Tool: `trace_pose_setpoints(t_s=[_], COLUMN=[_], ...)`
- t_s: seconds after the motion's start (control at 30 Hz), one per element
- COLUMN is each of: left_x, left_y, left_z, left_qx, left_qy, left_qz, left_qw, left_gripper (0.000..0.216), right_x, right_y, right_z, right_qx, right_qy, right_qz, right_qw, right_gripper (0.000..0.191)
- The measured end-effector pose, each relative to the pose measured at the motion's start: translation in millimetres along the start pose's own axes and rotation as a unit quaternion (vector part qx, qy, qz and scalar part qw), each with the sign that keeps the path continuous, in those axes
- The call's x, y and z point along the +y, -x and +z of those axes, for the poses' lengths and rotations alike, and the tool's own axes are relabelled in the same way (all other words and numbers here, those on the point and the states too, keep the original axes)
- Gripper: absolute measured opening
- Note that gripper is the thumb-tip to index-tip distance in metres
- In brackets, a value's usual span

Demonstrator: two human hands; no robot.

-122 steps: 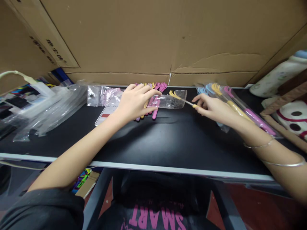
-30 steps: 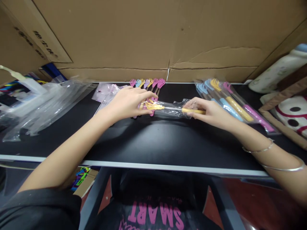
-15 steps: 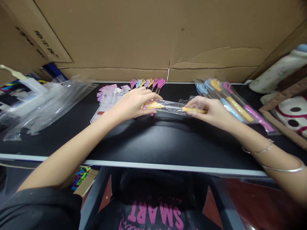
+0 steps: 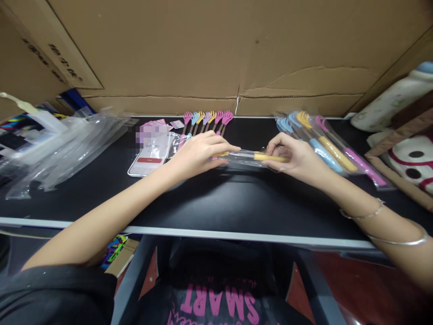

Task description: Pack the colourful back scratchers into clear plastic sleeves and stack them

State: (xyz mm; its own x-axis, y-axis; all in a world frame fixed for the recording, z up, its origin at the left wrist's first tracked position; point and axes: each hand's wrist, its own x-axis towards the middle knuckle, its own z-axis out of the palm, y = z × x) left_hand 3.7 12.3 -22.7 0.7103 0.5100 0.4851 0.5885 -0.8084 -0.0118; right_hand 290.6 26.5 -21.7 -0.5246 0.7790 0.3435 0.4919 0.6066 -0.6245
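A yellow back scratcher (image 4: 270, 157) in a clear plastic sleeve (image 4: 241, 157) is held level above the black table (image 4: 237, 203). My left hand (image 4: 199, 153) is closed round its claw end, which the fingers mostly cover. At the other end my right hand (image 4: 292, 155) pinches the yellow handle and the sleeve between thumb and fingers. Behind my left hand lies a row of unwrapped back scratchers (image 4: 206, 118) in pink, blue, yellow and purple. Right of my right hand rest several bagged back scratchers (image 4: 333, 151).
A phone (image 4: 149, 158) lies left of my left hand, near pink printed cards (image 4: 154, 126). Clear sleeves (image 4: 88, 144) are piled at the left. A bottle (image 4: 392, 99) and a bag (image 4: 412, 158) stand at the right. Cardboard (image 4: 216, 49) walls off the back.
My left hand has shifted slightly right along the wrapped back scratcher, covering more of its claw and uncovering the phone. My right hand's fingers have curled and moved slightly.
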Motion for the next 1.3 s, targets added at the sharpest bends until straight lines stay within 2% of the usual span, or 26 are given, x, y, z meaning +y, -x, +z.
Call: trace_pose_setpoints(t_s=[0.23, 0.47, 0.57, 0.77, 1.17, 1.3], left_x=[4, 3, 2, -2, 10, 18], left_y=[0, 0, 0, 1, -2, -1], left_z=[-1, -2, -4, -8, -4, 0], left_qx=[-0.011, 0.003, 0.017, 0.028, -0.002, 0.007], left_qy=[-0.004, -0.023, -0.031, -0.042, -0.024, -0.036], left_qz=[0.004, -0.005, -0.002, -0.042, -0.045, -0.013], left_qw=[1.000, 1.000, 0.999, 0.998, 0.999, 0.999], left_gripper=[0.033, 0.031, 0.031, 0.031, 0.031, 0.033], right_x=[-11, -5, -1, 2, 0, 7], right_y=[4, 3, 2, -2, 0, 0], right_z=[2, 2, -6, -23, 3, 11], right_qx=[-0.054, -0.078, -0.065, -0.108, -0.082, -0.109], right_qy=[-0.026, -0.033, -0.026, 0.053, -0.127, -0.163], right_qz=[-0.010, -0.027, -0.004, 0.047, 0.034, 0.032], right_qw=[0.998, 0.996, 0.998, 0.992, 0.988, 0.980], right_gripper=[0.028, 0.032, 0.038, 0.036, 0.032, 0.040])
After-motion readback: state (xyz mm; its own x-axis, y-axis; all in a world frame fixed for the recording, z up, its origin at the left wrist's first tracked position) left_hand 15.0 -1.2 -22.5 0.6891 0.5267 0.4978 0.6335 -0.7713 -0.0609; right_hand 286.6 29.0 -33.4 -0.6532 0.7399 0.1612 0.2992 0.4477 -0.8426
